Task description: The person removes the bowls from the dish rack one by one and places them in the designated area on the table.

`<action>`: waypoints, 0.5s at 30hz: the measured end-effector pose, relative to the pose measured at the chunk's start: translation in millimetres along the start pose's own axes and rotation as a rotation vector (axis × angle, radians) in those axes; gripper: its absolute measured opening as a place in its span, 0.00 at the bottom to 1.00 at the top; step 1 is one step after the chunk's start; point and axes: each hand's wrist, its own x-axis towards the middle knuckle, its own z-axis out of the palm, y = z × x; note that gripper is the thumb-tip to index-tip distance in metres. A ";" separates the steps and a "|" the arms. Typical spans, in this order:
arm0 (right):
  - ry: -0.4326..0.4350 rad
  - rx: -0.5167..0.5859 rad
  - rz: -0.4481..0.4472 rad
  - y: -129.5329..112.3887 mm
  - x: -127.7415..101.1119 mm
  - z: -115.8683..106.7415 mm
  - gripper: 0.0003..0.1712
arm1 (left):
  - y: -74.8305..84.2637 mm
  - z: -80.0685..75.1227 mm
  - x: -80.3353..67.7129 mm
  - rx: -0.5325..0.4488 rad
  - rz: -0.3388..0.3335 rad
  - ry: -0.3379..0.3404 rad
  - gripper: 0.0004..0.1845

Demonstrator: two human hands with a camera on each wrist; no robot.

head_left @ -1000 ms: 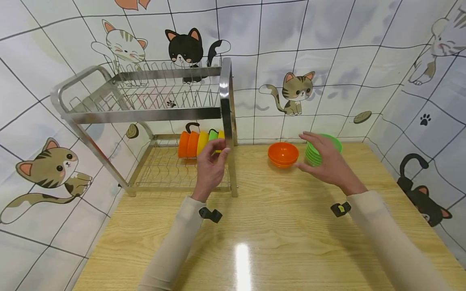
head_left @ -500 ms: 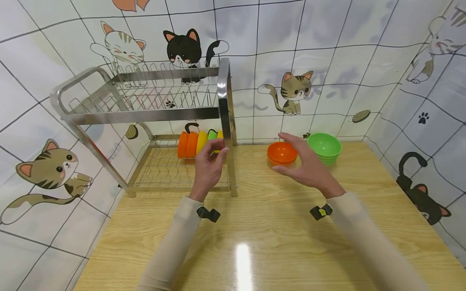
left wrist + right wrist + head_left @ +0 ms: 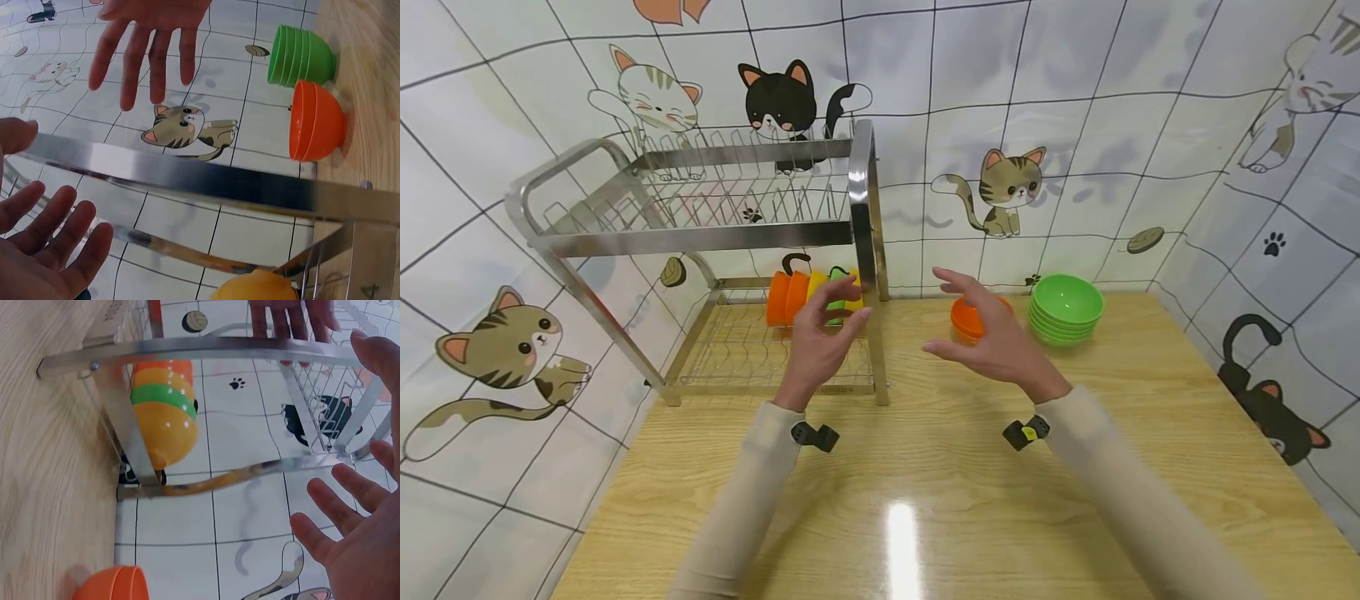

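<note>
- The left hand (image 3: 820, 343) was held with its grip open and empty, fingers spread, just before the rack (image 3: 863, 250) post.
- Stacked bowls (image 3: 811, 297) in the rack's lower tier were seen just behind that grip.
- The right hand (image 3: 996, 340) was likewise open and empty above the surface (image 3: 970, 467); orange bowls (image 3: 964, 320) sat just behind it, green bowls (image 3: 1066, 310) further right.
</note>
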 end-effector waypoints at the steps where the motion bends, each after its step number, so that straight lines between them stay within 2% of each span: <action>1: -0.003 0.013 -0.004 -1.6 1.9 2.2 0.54 | -0.4 -2.4 -0.3 0.009 -0.003 -0.004 0.25; 6: 0.005 0.042 -0.040 -9.6 10.7 13.5 0.52 | -1.8 -17.2 -0.8 0.056 -0.005 0.010 0.33; 10: 0.008 0.054 -0.042 -14.8 17.0 22.1 0.50 | -1.8 -29.7 1.2 0.113 -0.009 0.051 0.41; 15: 0.013 0.070 -0.023 -17.7 26.3 33.2 0.47 | 14.2 -43.5 2.7 0.183 -0.050 0.078 0.47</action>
